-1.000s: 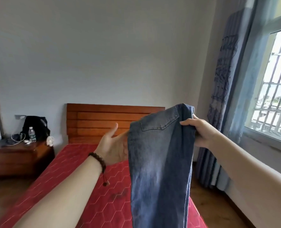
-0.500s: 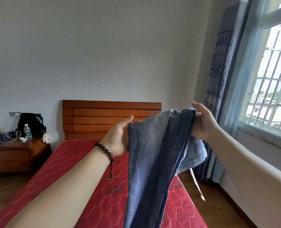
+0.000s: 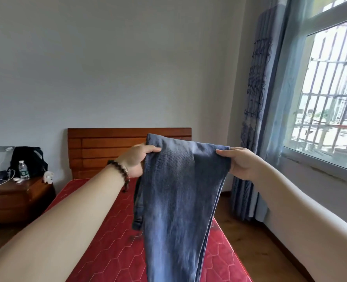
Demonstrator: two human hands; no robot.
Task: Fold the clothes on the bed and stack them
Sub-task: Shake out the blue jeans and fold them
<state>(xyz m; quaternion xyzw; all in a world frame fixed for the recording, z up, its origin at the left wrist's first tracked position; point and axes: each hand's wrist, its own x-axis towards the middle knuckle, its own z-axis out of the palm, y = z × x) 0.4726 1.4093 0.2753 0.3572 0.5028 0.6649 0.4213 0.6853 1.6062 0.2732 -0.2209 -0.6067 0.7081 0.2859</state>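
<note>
Both hands are pinching the top edge of the jeans [image 3: 178, 200], left hand [image 3: 136, 161] and right hand [image 3: 239, 163] gripping opposite corners, dangling them above the bed [image 3: 111, 241].

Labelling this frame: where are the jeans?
Head view, centre: jeans hang above the red bed, top edge gripped by left hand and right hand.

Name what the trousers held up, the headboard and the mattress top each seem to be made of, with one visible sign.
Trousers: likely denim, blue with faded patches and a diagonal weave.
Headboard: apparently wood, reddish-brown and glossy, in horizontal slats.
Mattress: probably quilted fabric, red, stitched in hexagons with a slight sheen.
</note>
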